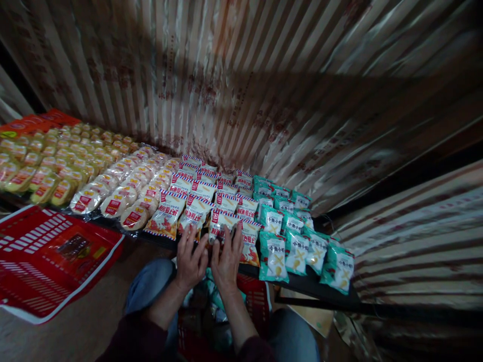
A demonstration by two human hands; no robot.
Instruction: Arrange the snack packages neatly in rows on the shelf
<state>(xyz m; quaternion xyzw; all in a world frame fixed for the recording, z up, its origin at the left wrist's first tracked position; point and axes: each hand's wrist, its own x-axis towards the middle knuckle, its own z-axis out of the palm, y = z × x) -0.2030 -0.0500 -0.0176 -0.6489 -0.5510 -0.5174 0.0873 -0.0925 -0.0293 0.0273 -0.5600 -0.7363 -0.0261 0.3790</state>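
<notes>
My left hand and my right hand rest side by side at the front edge of a low dark shelf. Their fingers lie stretched over red, white and blue striped snack packets in the front row. The right fingertips touch one packet; the left fingertips reach the packet beside it. Neither hand is wrapped round anything. Rows of teal snack packets lie to the right of the striped ones.
Round wrapped cakes and yellow packets fill the shelf's left side. A red plastic basket stands at the left on the floor. Another red basket sits between my knees. Striped wrapping covers the wall behind.
</notes>
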